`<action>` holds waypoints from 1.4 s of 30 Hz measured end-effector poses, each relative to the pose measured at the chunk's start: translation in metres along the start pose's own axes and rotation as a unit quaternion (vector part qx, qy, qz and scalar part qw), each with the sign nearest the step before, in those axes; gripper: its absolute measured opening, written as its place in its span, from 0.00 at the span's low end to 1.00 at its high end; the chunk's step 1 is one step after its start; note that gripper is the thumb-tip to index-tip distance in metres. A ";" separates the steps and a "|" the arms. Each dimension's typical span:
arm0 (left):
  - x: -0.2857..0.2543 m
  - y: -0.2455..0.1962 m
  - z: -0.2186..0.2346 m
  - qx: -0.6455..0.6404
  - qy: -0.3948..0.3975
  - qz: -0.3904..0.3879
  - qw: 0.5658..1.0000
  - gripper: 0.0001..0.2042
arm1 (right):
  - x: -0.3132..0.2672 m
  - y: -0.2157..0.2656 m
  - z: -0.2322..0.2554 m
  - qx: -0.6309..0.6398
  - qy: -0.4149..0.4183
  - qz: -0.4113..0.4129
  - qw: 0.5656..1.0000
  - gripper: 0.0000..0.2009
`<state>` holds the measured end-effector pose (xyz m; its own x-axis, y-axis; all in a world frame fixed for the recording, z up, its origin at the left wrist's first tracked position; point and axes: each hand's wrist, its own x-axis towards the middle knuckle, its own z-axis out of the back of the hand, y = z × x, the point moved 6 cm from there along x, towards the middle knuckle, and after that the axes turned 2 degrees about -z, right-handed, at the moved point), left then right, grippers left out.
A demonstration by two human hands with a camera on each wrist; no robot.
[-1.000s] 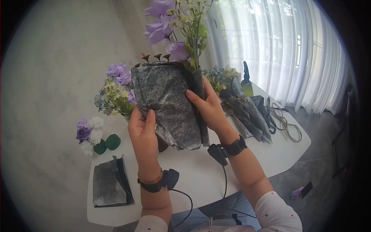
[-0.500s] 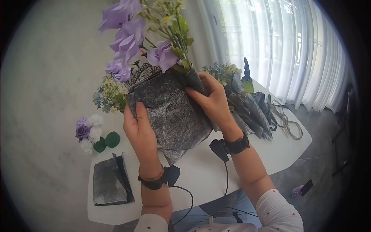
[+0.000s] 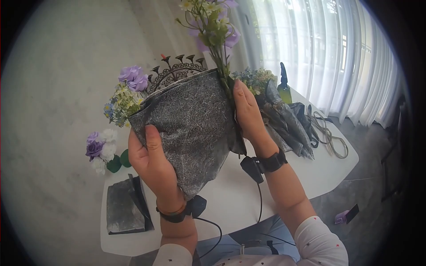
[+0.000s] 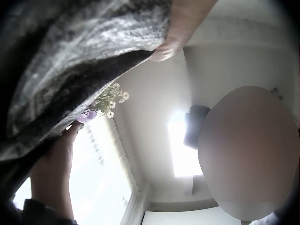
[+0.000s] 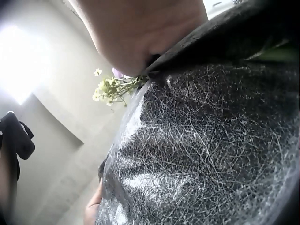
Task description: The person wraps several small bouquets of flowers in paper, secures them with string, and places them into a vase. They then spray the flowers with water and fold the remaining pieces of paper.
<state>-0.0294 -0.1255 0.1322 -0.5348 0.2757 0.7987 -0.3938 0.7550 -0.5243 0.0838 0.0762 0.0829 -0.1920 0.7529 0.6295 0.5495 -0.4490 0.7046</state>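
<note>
A dark grey, white-flecked sheet of wrapping paper [image 3: 191,119] hangs spread between both hands above the table. My left hand [image 3: 153,162] pinches its left edge, thumb in front and fingers behind. Along its right side stands an artificial flower bouquet [image 3: 213,40] of white daisies and lilac blooms, its lower stems hidden in the paper. My right hand [image 3: 249,113] grips the bouquet and the paper's right edge, thumb pointing up beside the stems. In the right wrist view the paper [image 5: 197,150] fills most of the picture, with the daisies [image 5: 110,89] past its edge.
A white table [image 3: 275,186] carries a folded grey wrap [image 3: 126,208] at left, purple and white flowers [image 3: 100,150], a lilac bunch [image 3: 128,93], a dark ornate metal rack [image 3: 177,71], a grey-wrapped bouquet [image 3: 284,122], a spray bottle [image 3: 284,88] and a looped cord [image 3: 330,137].
The bouquet has swung upright and turned, its lilac blooms moving from the left to behind the daisies. My left hand has pulled the paper's left edge down and left, spreading it.
</note>
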 end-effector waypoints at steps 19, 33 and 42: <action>-0.005 -0.026 0.009 0.022 -0.050 -0.046 0.997 0.13 | -0.002 0.046 0.014 -0.185 -0.093 0.147 0.967 0.14; -0.007 -0.009 0.009 0.104 0.048 -0.021 0.993 0.14 | 0.010 0.054 0.058 -0.160 -0.163 0.214 0.950 0.10; 0.016 -0.016 0.087 0.270 0.081 0.049 0.958 0.14 | 0.005 0.086 0.075 0.139 -0.155 0.028 0.978 0.10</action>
<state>-0.0966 -0.1848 0.1278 -0.4834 0.4513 0.7501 -0.7003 0.3148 -0.6407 0.1912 0.0776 0.1215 0.0774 0.8599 0.5046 0.7604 -0.3783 0.5280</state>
